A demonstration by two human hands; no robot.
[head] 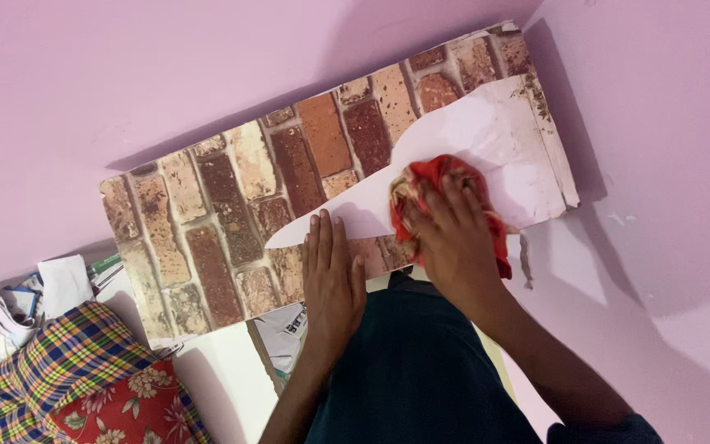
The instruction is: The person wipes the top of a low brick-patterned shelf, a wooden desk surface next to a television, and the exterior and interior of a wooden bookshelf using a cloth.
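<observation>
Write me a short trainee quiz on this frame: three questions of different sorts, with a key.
1. True or false: the right hand presses a red cloth against the shelf.
2. Multiple choice: the left hand is (a) holding a brush, (b) lying flat with fingers together on the brick-pattern sheet, (c) lifted off the shelf.
3. Fill in: the wall behind the shelf is painted ____.

Key: 1 true; 2 b; 3 pink.
</observation>
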